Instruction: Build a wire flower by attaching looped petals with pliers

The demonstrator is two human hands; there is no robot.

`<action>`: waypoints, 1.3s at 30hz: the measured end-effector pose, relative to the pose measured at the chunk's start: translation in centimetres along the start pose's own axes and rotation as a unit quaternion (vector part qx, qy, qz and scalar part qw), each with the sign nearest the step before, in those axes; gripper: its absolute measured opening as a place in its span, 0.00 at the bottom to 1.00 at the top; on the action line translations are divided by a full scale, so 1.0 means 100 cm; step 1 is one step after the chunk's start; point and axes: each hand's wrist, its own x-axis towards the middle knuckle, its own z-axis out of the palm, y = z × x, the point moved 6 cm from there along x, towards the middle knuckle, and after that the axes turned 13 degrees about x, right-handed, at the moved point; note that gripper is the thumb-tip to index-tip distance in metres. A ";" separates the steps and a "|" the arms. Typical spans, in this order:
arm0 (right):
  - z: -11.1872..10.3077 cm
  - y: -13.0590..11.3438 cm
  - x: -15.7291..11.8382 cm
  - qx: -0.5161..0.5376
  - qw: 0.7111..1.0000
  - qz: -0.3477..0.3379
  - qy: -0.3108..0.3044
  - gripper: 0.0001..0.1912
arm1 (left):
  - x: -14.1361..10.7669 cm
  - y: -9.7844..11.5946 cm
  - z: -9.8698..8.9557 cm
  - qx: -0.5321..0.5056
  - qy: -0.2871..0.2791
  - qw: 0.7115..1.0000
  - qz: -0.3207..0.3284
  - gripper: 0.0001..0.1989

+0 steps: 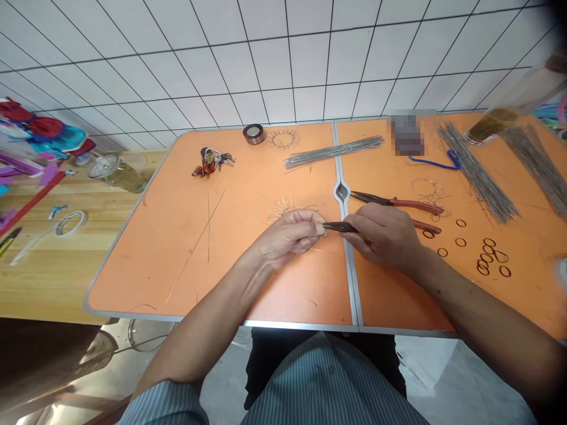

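Striped shirt (328,383) fills bottom centre; mid-frame, right hand (385,233) grips needle-nose pliers (337,226), left hand (299,232) pinches at their tips near looped wire (283,204), contents hidden; a close pinch should steady things

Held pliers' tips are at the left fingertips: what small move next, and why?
Probably a slight turn of the held pliers by the right hand, the left hand steadying: their tips meet its pinch, and looped wire beside it suggests bending. What it pinches is unclear.
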 end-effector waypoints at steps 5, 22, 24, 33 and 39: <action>-0.001 0.000 -0.001 -0.001 1.000 0.000 -0.002 0.17 | 0.000 -0.001 -0.001 0.002 0.006 1.000 -0.008 0.12; 0.014 0.022 -0.002 0.212 0.961 0.171 0.041 0.15 | -0.002 0.008 -0.015 0.098 0.162 0.977 0.095 0.11; 0.016 0.023 -0.003 0.239 0.948 0.206 0.031 0.16 | -0.002 0.006 -0.017 0.102 0.174 0.975 0.092 0.10; 0.025 0.016 -0.001 0.286 0.923 0.258 -0.016 0.18 | -0.006 0.008 -0.021 0.149 0.204 0.962 0.108 0.09; 0.027 0.016 -0.008 0.153 0.968 0.196 0.015 0.16 | -0.005 0.006 -0.017 0.112 0.180 0.971 0.108 0.11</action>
